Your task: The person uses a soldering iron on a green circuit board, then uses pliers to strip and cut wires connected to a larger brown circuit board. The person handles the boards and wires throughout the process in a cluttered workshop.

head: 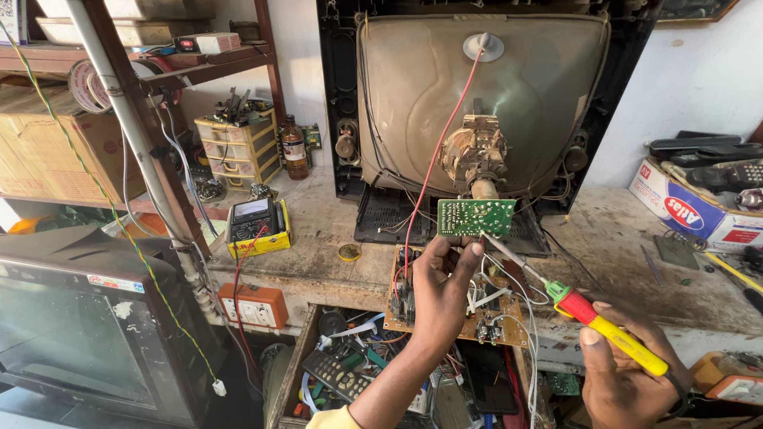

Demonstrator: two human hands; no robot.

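Right hand (pixel 628 373) gripping soldering iron (pixel 604 326), tip angled up-left toward green board (pixel 475 217)

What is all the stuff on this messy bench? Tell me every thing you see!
Old television tube: one, grey-brown, open back, standing at the rear of the bench.
Small circuit board: one, green, at the tube's neck, pinched by the left hand.
Large circuit board: one, brown, at the bench's front edge.
Soldering iron: one, yellow, red and green, tip by the small board.
Multimeter: one, black in a yellow case, on the bench at left.
Bottle: one, brown, by the wall.
Drawer box: one, yellow, beside the bottle.
Remote control: one, black, in the open drawer below.
Left hand: holds the small board.
Right hand: holds the soldering iron.
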